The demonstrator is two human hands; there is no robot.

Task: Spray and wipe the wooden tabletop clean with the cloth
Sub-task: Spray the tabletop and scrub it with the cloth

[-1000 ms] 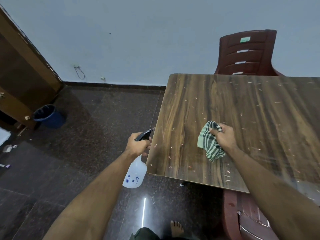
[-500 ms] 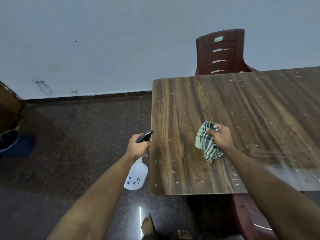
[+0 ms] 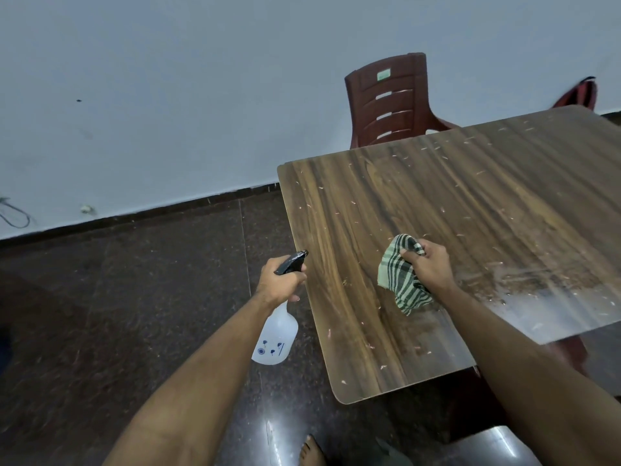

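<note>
Two hands at work: left hand [image 3: 280, 280] grips the spray bottle [image 3: 275, 338]; right hand [image 3: 428, 267] clutches the cloth [image 3: 398, 280]; most of the tabletop [image 3: 470, 203] remains speckled, seemingly unwiped.

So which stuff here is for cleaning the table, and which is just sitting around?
For the cleaning:
- spray bottle, in the left hand
- striped cloth, in the right hand
- wooden tabletop, speckled with crumbs

Just sitting around:
- brown plastic chair by the wall
- loop of wire low on the wall
</note>
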